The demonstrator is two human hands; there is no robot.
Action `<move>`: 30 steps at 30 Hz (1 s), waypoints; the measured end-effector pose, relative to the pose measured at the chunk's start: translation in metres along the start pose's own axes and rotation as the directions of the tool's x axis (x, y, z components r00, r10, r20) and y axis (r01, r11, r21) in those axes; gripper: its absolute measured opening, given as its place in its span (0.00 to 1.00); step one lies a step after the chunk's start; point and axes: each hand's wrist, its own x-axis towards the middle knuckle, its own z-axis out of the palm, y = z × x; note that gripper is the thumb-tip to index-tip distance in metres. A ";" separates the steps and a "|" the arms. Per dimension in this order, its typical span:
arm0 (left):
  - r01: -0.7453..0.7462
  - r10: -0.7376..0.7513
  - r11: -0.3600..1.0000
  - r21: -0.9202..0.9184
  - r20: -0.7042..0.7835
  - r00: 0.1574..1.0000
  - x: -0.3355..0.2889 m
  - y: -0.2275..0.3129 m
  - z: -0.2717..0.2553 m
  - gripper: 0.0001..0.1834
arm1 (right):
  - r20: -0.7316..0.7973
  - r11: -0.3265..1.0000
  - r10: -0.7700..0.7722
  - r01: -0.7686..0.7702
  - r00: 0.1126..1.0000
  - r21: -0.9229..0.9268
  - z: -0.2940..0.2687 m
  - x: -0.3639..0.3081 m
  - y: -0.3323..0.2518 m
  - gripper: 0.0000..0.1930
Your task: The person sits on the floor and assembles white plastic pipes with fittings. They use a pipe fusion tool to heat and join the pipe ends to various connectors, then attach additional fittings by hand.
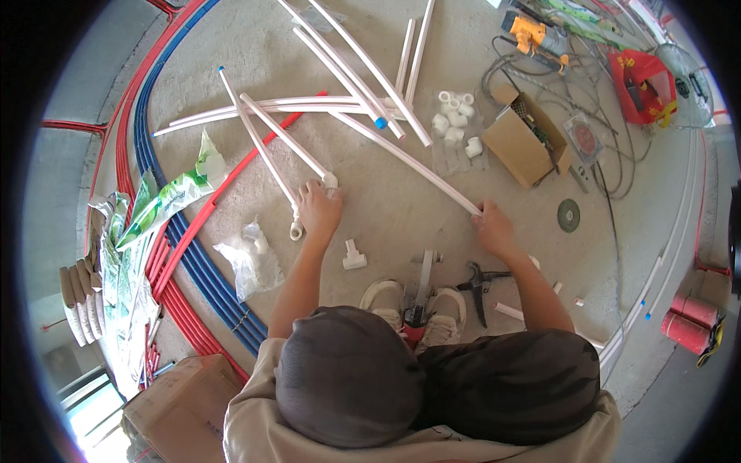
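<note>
My right hand [494,227] is closed round the near end of a long white pipe [409,166], which slants away to the far left across the floor. My left hand [319,207] is curled over the near ends of two white pipes. One pipe [266,154] ends in an elbow fitting [296,229] beside my thumb side; the other pipe [285,137] has a white elbow [330,180] at my fingertips. The fingers partly hide the grip. Between my hands and feet lies a white tee fitting [354,256]. A black-handled pipe cutter [480,289] rests by my right shoe.
Several white pipes [351,69] lie crossed ahead. Bagged white fittings [455,119], a cardboard box [525,143], an orange power tool [534,38] and a grinding disc [569,215] are at right. Red and blue tubing [193,262] curves along the left. A pipe welding tool [421,293] stands between my shoes.
</note>
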 end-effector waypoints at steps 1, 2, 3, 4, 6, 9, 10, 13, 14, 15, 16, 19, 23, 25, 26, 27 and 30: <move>-0.015 0.015 1.000 -0.003 0.003 1.000 -0.002 0.005 -0.007 0.26 | 0.038 1.000 0.001 -0.001 0.999 0.015 -0.003 -0.005 -0.002 0.15; -0.087 0.088 0.996 0.016 -0.048 0.995 -0.006 0.011 -0.014 0.26 | 0.061 1.000 0.008 -0.009 0.998 0.028 -0.009 -0.011 -0.003 0.14; -0.162 0.164 0.986 0.031 -0.072 0.984 -0.009 0.018 -0.020 0.25 | 0.050 0.998 -0.028 0.025 0.998 0.066 -0.015 -0.018 -0.004 0.14; -0.241 0.244 0.970 0.038 -0.095 0.965 -0.011 0.026 -0.025 0.25 | 0.107 1.000 -0.002 0.005 0.994 -0.029 -0.021 -0.023 -0.005 0.14; -0.452 0.448 0.892 -0.006 -0.122 0.886 -0.017 0.044 -0.028 0.25 | 0.179 0.978 -0.022 0.058 0.984 -0.199 -0.030 -0.028 -0.005 0.13; -0.581 0.576 0.806 -0.114 -0.076 0.814 -0.020 0.069 -0.025 0.24 | 0.195 0.978 0.001 0.040 0.981 -0.204 -0.030 -0.027 -0.003 0.13; -0.591 0.592 0.795 -0.135 -0.043 0.805 -0.019 0.076 -0.024 0.25 | 0.164 0.980 -0.021 0.053 0.986 -0.194 -0.028 -0.026 -0.002 0.12; -0.657 0.657 0.754 -0.022 0.047 0.753 -0.021 0.092 -0.023 0.26 | 0.103 0.979 -0.065 0.083 0.993 -0.185 -0.018 -0.023 -0.006 0.10; -0.691 0.685 0.723 0.007 0.119 0.718 -0.024 0.101 -0.019 0.27 | 0.096 0.978 -0.033 0.052 0.995 -0.201 -0.018 -0.025 -0.008 0.09; -0.786 0.780 0.616 0.053 0.097 0.618 -0.029 0.110 -0.015 0.28 | 0.067 0.978 -0.101 0.111 0.993 -0.177 -0.020 -0.028 -0.012 0.09; -0.857 0.850 0.508 0.092 0.106 0.516 -0.033 0.118 -0.015 0.28 | 0.064 0.974 -0.148 0.156 0.987 -0.162 -0.021 -0.029 -0.018 0.09; -0.943 0.930 0.327 0.059 0.159 0.332 -0.046 0.142 -0.013 0.21 | 0.057 0.954 -0.221 0.228 0.974 -0.194 -0.032 -0.032 -0.047 0.10; -0.820 0.641 0.573 -0.014 0.631 0.437 -0.029 0.144 -0.031 0.07 | 0.224 0.947 -0.173 0.225 0.959 -0.231 -0.042 -0.016 -0.075 0.08; -0.733 0.483 0.677 0.068 0.711 0.512 -0.011 0.128 -0.048 0.07 | 0.318 0.904 -0.010 0.145 0.948 -0.403 -0.058 -0.006 -0.061 0.08; -0.769 0.625 0.635 0.071 0.538 0.565 -0.007 0.117 -0.056 0.08 | 0.230 0.917 -0.074 0.157 0.970 -0.367 -0.060 -0.002 -0.056 0.09; -0.812 0.754 0.577 0.090 0.325 0.572 -0.005 0.106 -0.064 0.09 | 0.174 0.921 -0.042 0.106 0.984 -0.376 -0.064 0.001 -0.050 0.10; -0.762 0.778 0.628 0.159 -0.095 0.621 -0.023 0.074 -0.078 0.12 | 0.175 0.972 -0.158 0.184 0.972 -0.144 -0.069 0.009 -0.041 0.15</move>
